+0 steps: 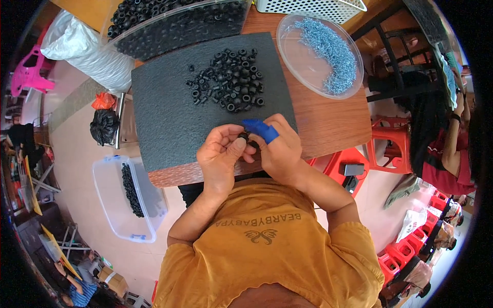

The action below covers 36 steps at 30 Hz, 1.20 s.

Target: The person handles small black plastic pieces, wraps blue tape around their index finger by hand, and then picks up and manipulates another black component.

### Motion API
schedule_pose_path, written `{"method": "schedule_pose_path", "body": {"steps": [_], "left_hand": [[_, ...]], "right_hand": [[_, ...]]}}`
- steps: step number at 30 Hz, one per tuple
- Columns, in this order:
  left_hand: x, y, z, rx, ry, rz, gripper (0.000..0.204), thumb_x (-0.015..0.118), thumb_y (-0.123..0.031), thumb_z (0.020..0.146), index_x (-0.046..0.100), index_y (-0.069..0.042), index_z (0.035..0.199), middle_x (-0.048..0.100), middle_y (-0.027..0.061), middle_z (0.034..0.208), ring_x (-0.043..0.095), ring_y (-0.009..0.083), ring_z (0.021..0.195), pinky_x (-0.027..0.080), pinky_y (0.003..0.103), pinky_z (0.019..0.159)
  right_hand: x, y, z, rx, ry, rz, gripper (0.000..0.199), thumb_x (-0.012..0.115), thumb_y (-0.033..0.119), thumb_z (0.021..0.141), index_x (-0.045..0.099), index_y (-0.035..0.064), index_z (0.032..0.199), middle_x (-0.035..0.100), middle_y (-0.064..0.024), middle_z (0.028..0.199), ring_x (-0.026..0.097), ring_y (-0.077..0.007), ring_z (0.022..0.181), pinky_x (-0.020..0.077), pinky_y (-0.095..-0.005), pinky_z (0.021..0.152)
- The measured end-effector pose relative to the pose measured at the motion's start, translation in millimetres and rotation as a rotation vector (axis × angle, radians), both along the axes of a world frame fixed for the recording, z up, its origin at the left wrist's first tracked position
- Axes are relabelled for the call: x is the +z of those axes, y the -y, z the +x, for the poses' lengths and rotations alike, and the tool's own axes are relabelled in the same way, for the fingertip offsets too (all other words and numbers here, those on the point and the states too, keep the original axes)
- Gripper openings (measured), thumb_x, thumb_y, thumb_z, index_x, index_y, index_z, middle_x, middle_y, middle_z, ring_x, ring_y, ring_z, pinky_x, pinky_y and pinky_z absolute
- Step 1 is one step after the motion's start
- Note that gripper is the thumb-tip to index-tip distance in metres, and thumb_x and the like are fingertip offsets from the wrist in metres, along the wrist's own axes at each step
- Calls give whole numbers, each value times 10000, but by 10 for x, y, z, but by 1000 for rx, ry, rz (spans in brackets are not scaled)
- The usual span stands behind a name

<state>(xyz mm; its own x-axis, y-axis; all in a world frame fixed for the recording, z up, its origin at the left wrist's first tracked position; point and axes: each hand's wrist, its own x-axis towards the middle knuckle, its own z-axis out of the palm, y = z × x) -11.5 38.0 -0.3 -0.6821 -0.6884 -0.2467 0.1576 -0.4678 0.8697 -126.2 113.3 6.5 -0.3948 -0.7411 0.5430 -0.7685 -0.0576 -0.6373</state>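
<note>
Near the front edge of the dark grey mat (159, 110), my left hand (222, 152) pinches a small black ring-like part (243, 136) between thumb and fingers. My right hand (281, 149), its index finger wrapped in blue tape (262, 129), closes in against the same spot from the other side. The right fingertips are bunched at the part; whether they hold a separate small piece is hidden. Beyond my hands, a loose pile of black ring-shaped parts (229, 79) lies on the mat.
At the right, a round clear tray (287, 64) holds small shiny bluish pieces. A clear bin (179, 36) full of black parts stands at the back, beside a white perforated basket (313, 7). Left of the wooden table (334, 123), a clear tub (110, 200) sits on the floor. Red stools (393, 146) stand rightward.
</note>
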Motion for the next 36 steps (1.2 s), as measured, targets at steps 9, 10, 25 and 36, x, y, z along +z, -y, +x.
{"method": "schedule_pose_path", "body": {"steps": [9, 10, 25, 36], "left_hand": [[-9, 103, -21, -72, 19, 209, 133, 541, 33, 838, 557, 69, 965, 626, 145, 804, 624, 193, 628, 530, 271, 520], [-8, 110, -21, -82, 23, 238, 117, 539, 31, 839, 567, 67, 947, 630, 149, 795, 627, 199, 617, 535, 276, 510], [35, 130, -4, -194, 35, 239, 122, 550, -44, 859, 589, 61, 908, 619, 120, 760, 597, 165, 575, 494, 252, 462], [82, 126, -25, -27, 10, 345, 107, 540, -47, 844, 581, 46, 876, 609, 115, 741, 576, 157, 546, 472, 252, 456]], "right_hand": [[-116, 0, 10, -17, -168, -171, 325, 616, -27, 593, 623, -16, 918, 588, -66, 749, 554, -228, 659, 473, -304, 528], [-139, -8, -8, 11, -209, -185, 354, 622, -2, 552, 601, -43, 904, 589, -99, 778, 549, -242, 662, 465, -316, 533], [-104, -45, 77, -31, -201, -159, 325, 614, -39, 592, 632, -13, 915, 629, -83, 855, 561, -237, 695, 478, -294, 558], [27, -39, -20, 49, 10, -69, 375, 703, 67, 630, 572, -31, 967, 591, -114, 822, 543, -301, 727, 463, -357, 622]]}}
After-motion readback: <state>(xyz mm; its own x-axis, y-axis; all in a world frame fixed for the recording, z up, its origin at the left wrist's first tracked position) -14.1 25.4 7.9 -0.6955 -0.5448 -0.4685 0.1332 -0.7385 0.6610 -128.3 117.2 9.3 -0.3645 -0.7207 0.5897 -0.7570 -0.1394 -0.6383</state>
